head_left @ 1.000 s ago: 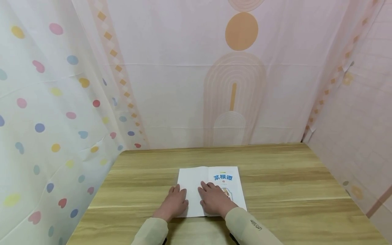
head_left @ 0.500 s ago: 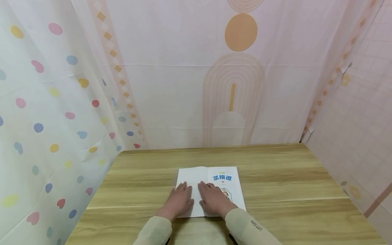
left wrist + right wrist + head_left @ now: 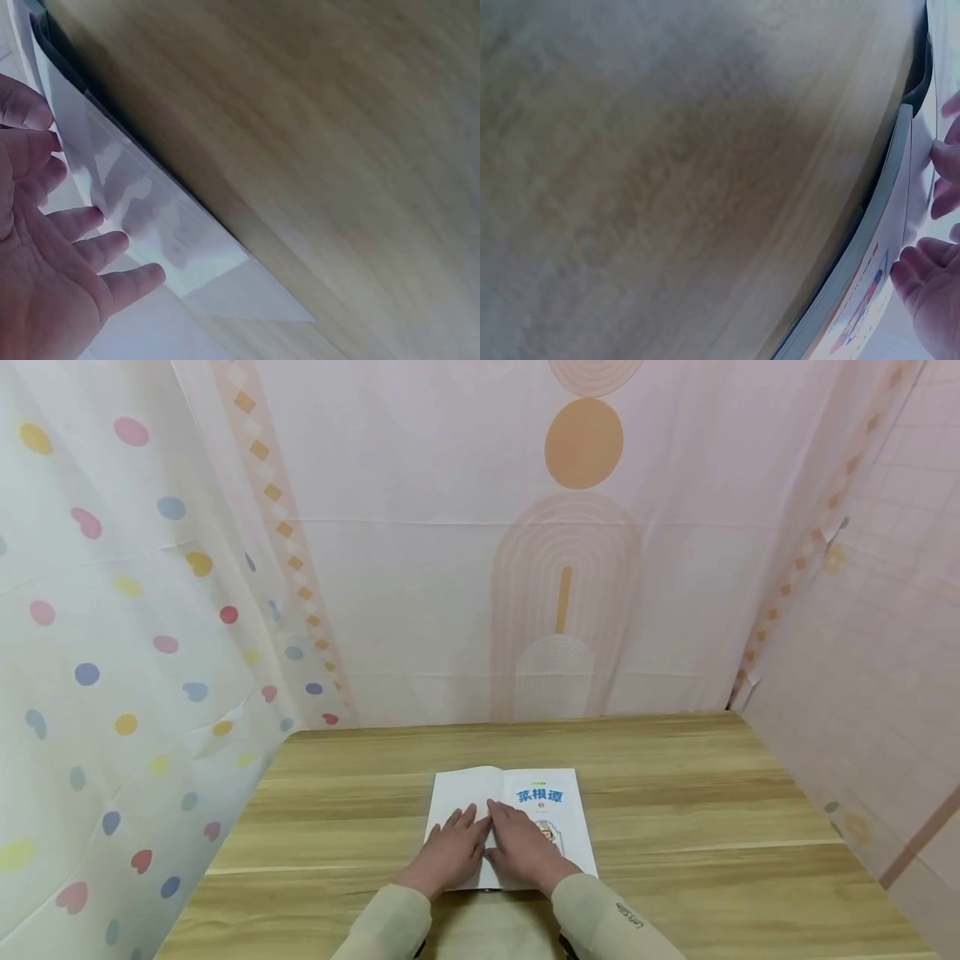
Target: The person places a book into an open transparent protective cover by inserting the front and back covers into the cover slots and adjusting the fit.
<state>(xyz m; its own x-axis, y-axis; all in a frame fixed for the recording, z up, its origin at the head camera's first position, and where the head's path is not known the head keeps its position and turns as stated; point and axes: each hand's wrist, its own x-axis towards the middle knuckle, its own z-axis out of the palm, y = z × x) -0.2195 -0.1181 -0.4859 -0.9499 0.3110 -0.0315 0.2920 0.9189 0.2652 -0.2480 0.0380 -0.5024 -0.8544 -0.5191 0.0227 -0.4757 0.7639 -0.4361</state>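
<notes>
1. White pages show in the open book (image 3: pixel 468 789), which lies at the middle of the table (image 3: pixel 675 802).
2. The left hand (image 3: pixel 452 850) and right hand (image 3: pixel 525 850) rest on it near the fold, fingers extended, gripping nothing.
3. Yellow-brown wood grain bands the table.
4. Beyond its far edge hangs a pale back cloth (image 3: pixel 405 602) with an arch; leftward, a dotted cloth (image 3: pixel 142 685); rightward, a faintly gridded cloth (image 3: pixel 892 635).

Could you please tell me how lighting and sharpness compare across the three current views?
Head view: fairly even light, with the blue title on the open book sharp; left wrist: the table is soft, and darker shapes by the fingers mark the book, shadow or reflection, I can't tell; right wrist: the table is blurred, the picture's right side pale.
</notes>
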